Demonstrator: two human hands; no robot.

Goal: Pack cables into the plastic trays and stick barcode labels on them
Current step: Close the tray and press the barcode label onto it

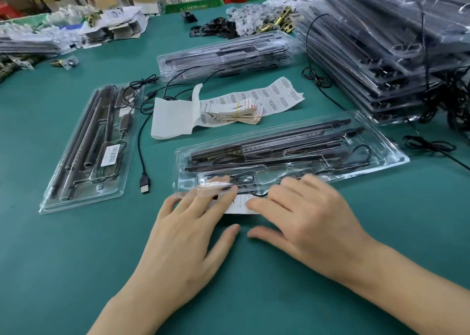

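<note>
Under your fingertips lies the white label, at the near edge of the tray. Both hands are flat, with fingers straight and slightly spread, and neither grips anything. Your right hand has its forefinger on the label's right side and its other fingers on the clear cover. Your left hand reaches the rim from the other side. Glare on the plastic hides whether its fingertips lie over or under the lip.

The label sits between your hands, nearer the right forefinger, so that hand is probably the one to smooth it flat. Whether it is fully stuck cannot be told.

The tray's long axis runs from your fingers away to the far right. It holds dark rods, and a cable is looped at its far end.

To your left, well apart, lies a second tray already labelled, with a loose USB cable just beside it. Beyond your tray lie a banded label bundle and a barcode sheet. Filled trays are stacked at far right on the green table.
</note>
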